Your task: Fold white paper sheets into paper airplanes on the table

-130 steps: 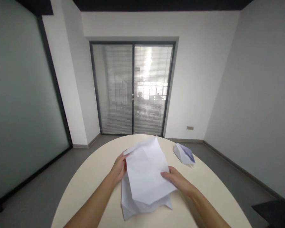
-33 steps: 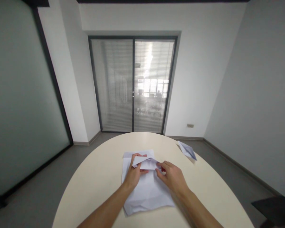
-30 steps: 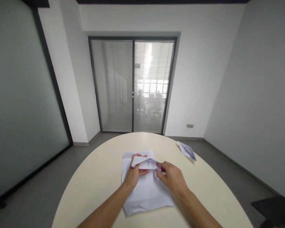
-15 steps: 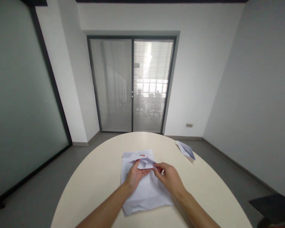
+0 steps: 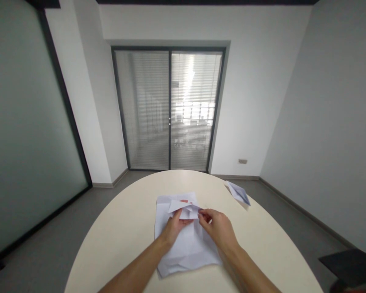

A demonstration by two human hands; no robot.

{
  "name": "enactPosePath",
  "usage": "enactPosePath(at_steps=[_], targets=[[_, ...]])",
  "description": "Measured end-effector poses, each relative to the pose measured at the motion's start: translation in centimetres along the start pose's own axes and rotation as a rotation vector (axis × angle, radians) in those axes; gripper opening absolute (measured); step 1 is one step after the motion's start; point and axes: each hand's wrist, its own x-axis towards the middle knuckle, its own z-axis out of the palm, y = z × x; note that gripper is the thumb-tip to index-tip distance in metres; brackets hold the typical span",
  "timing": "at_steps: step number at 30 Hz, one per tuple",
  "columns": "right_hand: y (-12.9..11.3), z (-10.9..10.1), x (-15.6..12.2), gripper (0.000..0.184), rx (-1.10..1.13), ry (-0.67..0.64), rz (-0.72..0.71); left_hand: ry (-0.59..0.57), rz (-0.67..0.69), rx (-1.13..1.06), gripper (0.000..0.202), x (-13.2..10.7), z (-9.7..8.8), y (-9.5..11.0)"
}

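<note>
A small piece of folded white paper [image 5: 186, 209] is held up between my two hands, over a larger creased white sheet [image 5: 192, 252] lying on the table. My left hand [image 5: 174, 226] supports it from below and the left, its thumb on top and fingers partly hidden underneath. At its right corner, my right hand [image 5: 215, 226] pinches the edge between thumb and fingertips. A patch of reddish skin, apparently a fingertip, shows past the paper's far edge. Inner folds of the paper stand slightly apart.
The round cream table [image 5: 118, 236] fills the lower middle. Near its far right edge lies another folded white paper piece [image 5: 238, 193]. A dark flat object, perhaps a chair part [image 5: 350, 266], is at the lower right. Glass doors with blinds [image 5: 169, 110] stand beyond.
The folded paper has tilted and shifted slightly toward me, and its left flap sits differently. More of the left fingers shows behind it. Both hands keep their hold.
</note>
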Motion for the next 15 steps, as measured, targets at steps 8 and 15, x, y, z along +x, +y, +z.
enactPosePath(at_steps=[8, 15], targets=[[0.3, -0.4, -0.2, 0.019, 0.023, 0.056, -0.201, 0.287, -0.100, 0.126, 0.035, 1.4, -1.1, -0.2], [0.8, -0.5, -0.7, 0.015, 0.232, -0.025, -0.302, 0.481, -0.133, 0.181, 0.028, 1.6, -1.7, 1.3]])
